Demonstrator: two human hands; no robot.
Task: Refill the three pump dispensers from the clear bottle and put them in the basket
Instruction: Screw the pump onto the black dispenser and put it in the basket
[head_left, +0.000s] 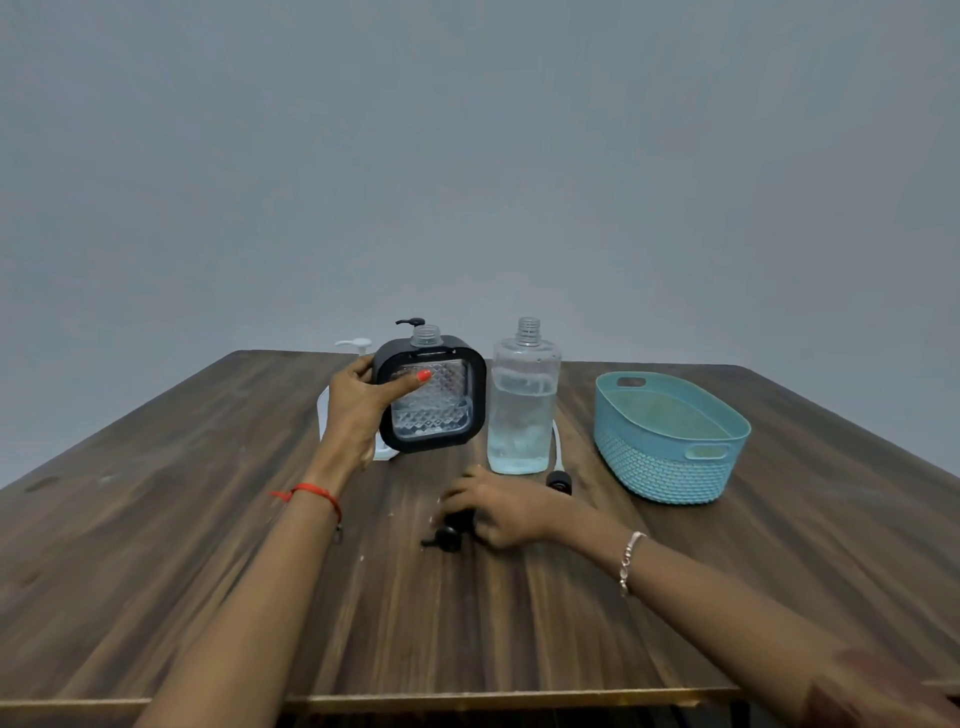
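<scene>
Black dispenser (441, 410) between left fingers (362, 367)

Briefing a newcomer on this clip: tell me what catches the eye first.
The left hand grips a black square dispenser, neck open, at the centre of the table, beside the uncapped clear bottle. Nearer, the right hand grips a black pump head; a teal basket stands right.

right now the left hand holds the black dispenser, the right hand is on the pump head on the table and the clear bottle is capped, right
No. The head view shows the clear bottle uncapped, its threaded neck bare. The left hand does hold the black dispenser; the right hand is on the pump head.
</scene>
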